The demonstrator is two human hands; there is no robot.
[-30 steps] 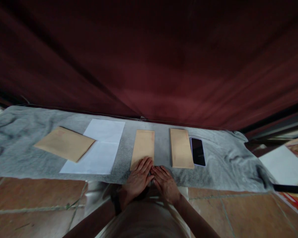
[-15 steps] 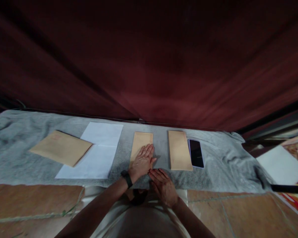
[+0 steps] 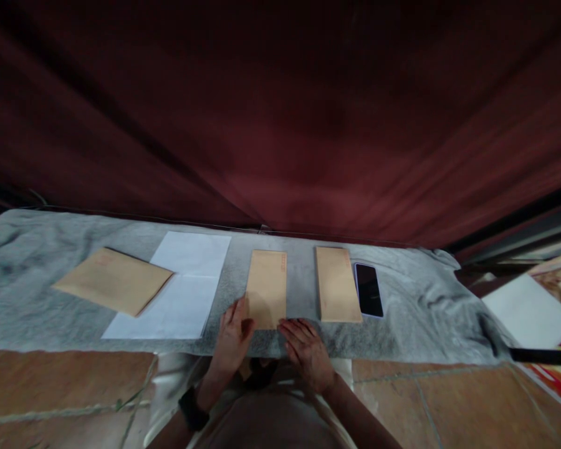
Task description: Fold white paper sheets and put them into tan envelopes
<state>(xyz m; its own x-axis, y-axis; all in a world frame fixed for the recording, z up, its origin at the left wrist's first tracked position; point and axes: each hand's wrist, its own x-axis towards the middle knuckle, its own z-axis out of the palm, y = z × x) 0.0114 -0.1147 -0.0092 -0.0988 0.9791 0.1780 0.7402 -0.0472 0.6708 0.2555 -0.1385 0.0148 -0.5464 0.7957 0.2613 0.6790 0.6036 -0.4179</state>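
A narrow brown envelope [image 3: 267,287] lies upright on the grey cloth [image 3: 402,324] in front of me. My left hand [image 3: 232,340] rests at its lower left corner, fingers flat and touching the edge. At the envelope's lower right corner my right hand [image 3: 306,351] lies flat on the cloth, fingertips touching the bottom edge. A second narrow brown envelope [image 3: 336,284] lies to the right, with a dark phone [image 3: 369,289] beside it. A black band sits on my left wrist.
White sheets of paper [image 3: 177,290] lie left of the middle envelope, partly under a larger brown envelope [image 3: 113,280]. A dark red curtain [image 3: 280,125] hangs behind the cloth. Brown floor tiles [image 3: 65,386] run along the front. More white paper [image 3: 528,312] lies at the far right.
My left hand slid up along the middle envelope half a second ago, then drew back to its lower left corner. My right hand stayed at the bottom edge.
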